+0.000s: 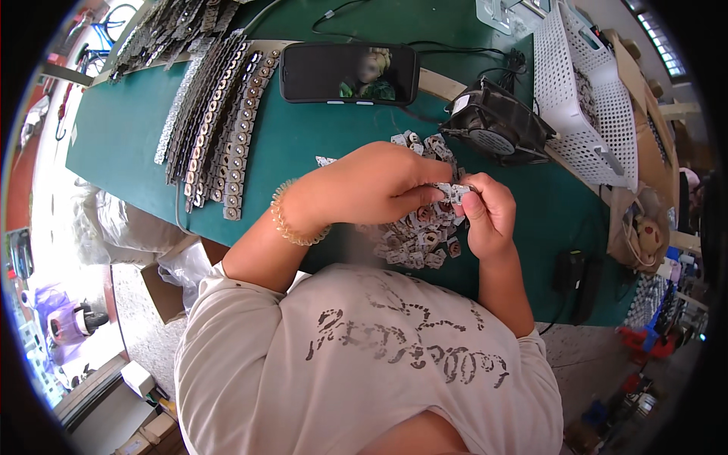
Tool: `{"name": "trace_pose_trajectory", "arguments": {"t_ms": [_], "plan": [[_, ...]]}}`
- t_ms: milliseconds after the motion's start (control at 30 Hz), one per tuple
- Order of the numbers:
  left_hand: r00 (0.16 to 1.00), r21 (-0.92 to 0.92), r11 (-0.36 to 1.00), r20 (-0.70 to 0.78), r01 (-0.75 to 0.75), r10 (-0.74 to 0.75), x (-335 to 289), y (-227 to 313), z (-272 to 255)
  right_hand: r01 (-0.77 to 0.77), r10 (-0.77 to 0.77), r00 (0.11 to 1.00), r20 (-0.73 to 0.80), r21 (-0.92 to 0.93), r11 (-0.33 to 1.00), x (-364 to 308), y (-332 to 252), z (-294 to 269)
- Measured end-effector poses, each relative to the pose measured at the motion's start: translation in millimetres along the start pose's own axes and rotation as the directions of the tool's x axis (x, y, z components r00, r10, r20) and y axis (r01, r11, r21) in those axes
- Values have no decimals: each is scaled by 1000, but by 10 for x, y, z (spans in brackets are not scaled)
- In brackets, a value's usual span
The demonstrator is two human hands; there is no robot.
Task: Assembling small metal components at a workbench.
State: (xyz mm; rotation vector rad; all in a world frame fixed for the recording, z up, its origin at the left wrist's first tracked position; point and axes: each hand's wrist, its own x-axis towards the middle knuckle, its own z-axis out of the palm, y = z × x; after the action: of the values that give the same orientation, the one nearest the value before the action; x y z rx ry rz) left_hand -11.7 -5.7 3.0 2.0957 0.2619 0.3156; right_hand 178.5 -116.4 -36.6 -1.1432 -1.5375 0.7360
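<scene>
**TWO-SIDED PINCH, AXIS L–R**

L hand (pixel 368 182) and R hand (pixel 491 212) fingers pinch opp. ends of metal part (pixel 453 192); long axis approx. L–R, above parts pile (pixel 418 243), nr tabletop's (pixel 546 216) near edge. Neither hand nearer.

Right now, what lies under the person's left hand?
Around the left hand, parts of a loose heap of small, silver-grey, metallic-looking pieces show on the dark green tabletop. Anything directly beneath the palm is covered, so I can't tell.
</scene>
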Motion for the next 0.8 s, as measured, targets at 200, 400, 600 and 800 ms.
{"name": "trace_pose_trajectory", "arguments": {"t_ms": [200, 400, 600, 800], "plan": [[995, -119, 987, -22, -104, 102, -5, -5, 21, 4, -6, 999, 41, 63, 998, -18, -60, -44], [989, -91, 985, 5, -147, 148, -9, 37, 2, 80, -86, 995, 59, 98, 992, 4, -112, -39], [992, -95, 988, 40, -118, 123, -21, 104, -27, 98, -108, 991, 85, 112, 989, 14, -137, -44], [989, -108, 984, 26, -143, 146, -27, 74, 1, 77, -93, 991, 95, 157, 985, 13, -139, -44]]}}
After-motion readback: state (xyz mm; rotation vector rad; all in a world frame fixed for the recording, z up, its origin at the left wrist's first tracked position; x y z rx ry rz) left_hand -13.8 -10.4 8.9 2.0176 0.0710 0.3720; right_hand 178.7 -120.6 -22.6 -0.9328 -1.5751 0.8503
